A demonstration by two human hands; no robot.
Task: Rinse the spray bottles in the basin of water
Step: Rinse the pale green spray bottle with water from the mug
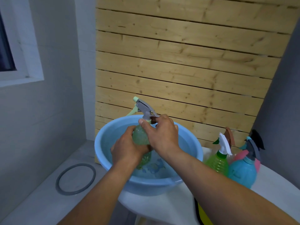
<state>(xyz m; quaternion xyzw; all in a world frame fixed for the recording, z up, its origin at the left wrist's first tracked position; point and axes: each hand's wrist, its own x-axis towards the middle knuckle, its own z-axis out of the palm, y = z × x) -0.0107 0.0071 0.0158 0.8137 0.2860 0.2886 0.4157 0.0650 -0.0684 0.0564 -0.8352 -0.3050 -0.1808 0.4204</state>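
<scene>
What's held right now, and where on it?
Pale green translucent spray bottle: left hand grips its body, right hand pinches its neck, over the light blue basin.

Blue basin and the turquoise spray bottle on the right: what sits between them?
In the head view, a lime-green spray bottle with a white trigger head stands between the blue basin and the turquoise spray bottle, close beside both.

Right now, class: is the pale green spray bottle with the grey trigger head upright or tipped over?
Roughly upright: the pale green spray bottle has its trigger head uppermost, held above the light blue plastic basin.
</scene>
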